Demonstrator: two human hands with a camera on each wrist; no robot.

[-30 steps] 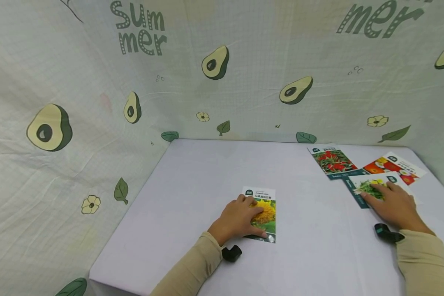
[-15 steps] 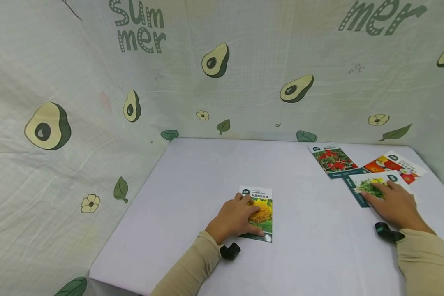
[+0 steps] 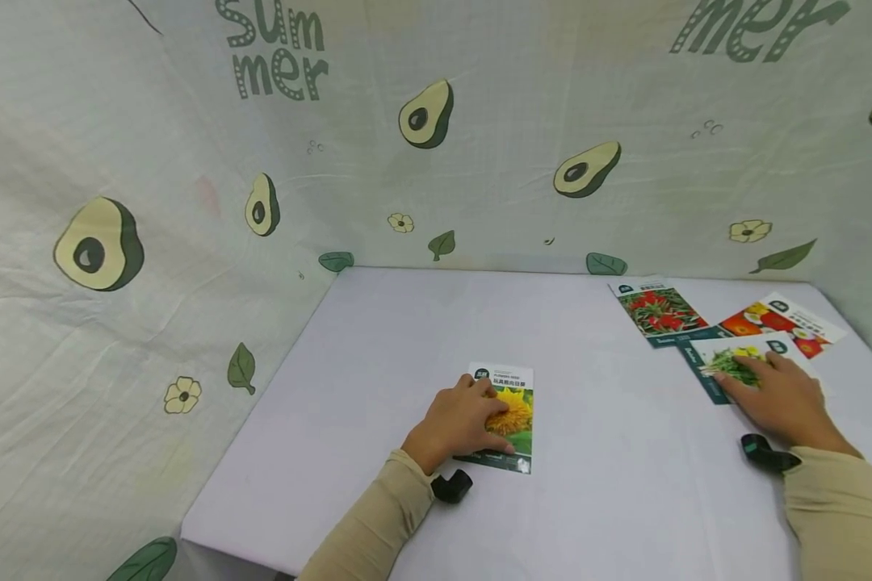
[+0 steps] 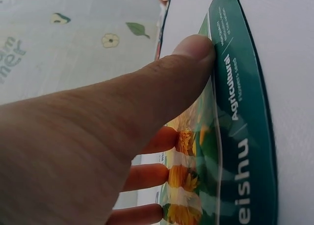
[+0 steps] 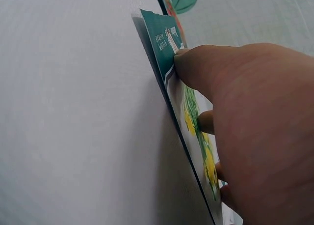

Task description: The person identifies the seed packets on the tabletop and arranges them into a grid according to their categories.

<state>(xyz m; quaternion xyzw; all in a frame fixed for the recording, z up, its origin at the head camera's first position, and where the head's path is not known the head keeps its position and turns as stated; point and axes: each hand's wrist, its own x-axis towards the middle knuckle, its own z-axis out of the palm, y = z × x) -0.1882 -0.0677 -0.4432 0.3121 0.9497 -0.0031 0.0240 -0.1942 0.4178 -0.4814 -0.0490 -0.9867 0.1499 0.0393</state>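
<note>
A: What is the left hand [image 3: 459, 421] doing?

B: It rests on the sunflower packet [image 3: 516, 415], which lies near the middle of the white table [image 3: 378, 323], its white heading toward the far side and its dark green strip toward the near side.

A: And the fingers?

B: Set wide. The thumb tip touches the green strip, while the other fingertips visible in the left wrist view touch the yellow flower print, all on the upper face.

A: The right hand [image 3: 788, 399]?

B: It lies over the yellow-flower packet [image 3: 712, 363] at the right of the table. Its thumb is spread away from the fingers, the thumb tip by the green strip at the left end and fingertips on the printed plants. That packet's near edge may be slightly raised; the steep right wrist view makes it hard to judge.

A: What is around it?

B: Just beyond, the orange-flower packet [image 3: 763, 319] is partly covered by it. To the far left of that is the red-flower packet [image 3: 661, 313], slanting, its green strip at the near end.

A: Anything else?

B: A black device [image 3: 452, 486] at the left wrist, another at the right, and a pale cloth [image 3: 494, 226] printed with avocados behind the table.
</note>
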